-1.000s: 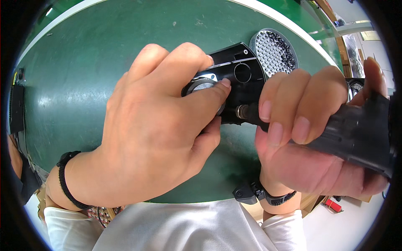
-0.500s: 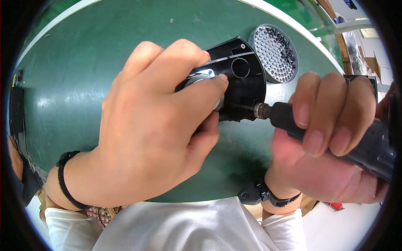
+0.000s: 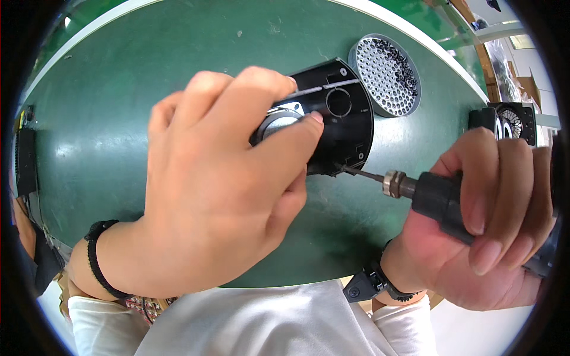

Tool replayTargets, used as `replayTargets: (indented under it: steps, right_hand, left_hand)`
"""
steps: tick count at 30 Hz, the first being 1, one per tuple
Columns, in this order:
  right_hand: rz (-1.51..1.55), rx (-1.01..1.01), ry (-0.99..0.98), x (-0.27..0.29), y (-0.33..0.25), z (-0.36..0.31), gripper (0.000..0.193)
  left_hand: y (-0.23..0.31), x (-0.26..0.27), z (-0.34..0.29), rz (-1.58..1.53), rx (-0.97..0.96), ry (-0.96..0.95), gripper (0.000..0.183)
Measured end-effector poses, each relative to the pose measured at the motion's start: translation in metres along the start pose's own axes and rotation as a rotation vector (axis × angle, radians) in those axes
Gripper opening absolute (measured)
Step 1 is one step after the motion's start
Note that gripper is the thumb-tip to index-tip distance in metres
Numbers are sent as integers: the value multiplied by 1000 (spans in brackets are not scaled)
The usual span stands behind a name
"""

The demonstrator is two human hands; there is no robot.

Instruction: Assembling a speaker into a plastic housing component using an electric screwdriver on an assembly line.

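My left hand (image 3: 219,172) is closed round a black plastic housing (image 3: 341,130), its thumb and fingers pressed on the part. Partly covered by that thumb, a round silver speaker (image 3: 278,123) sits in the housing. My right hand (image 3: 475,219) grips a black electric screwdriver (image 3: 442,199) from the right. Its thin bit (image 3: 363,173) points left, with the tip at the housing's near edge; whether it touches a screw cannot be made out. Beyond the housing, a round grey tray (image 3: 389,74) full of holes has several small black screws gathered along its right side.
A green work table (image 3: 119,113) with a pale rim lies under everything. More black parts, one a round fan-like unit (image 3: 510,121), stand at the far right. A black object (image 3: 25,160) is at the left edge, where part of another person shows.
My right hand and the screwdriver have drawn back to the right and nearer to me, showing more of the bit. The housing has shifted only slightly under my left hand.
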State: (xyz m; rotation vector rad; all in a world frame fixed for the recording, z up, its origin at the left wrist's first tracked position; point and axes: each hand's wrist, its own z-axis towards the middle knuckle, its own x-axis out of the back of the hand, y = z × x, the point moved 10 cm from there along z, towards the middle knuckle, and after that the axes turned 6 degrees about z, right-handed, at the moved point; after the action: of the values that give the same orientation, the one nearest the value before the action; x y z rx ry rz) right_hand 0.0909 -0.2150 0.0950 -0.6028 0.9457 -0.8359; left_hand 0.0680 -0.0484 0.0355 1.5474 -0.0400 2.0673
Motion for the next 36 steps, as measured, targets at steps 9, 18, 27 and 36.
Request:
replayTargets:
  steps: [9,18,27,36]
  right_hand:
    - [168,-36,75,3,-22,-5,34]
    - [203,-61,-39,-18,-13,-4,32]
    - [213,-50,52,-11,-19,-5,30]
    - [214,-115,86,-11,-12,-10,33]
  left_hand:
    - [33,29,18,70,-112,-54,42]
    - [18,17,4,-188,-115,27,27]
    - [17,16,5,-231,-96,28,25]
    - [20,17,5,-252,-103,25,23]
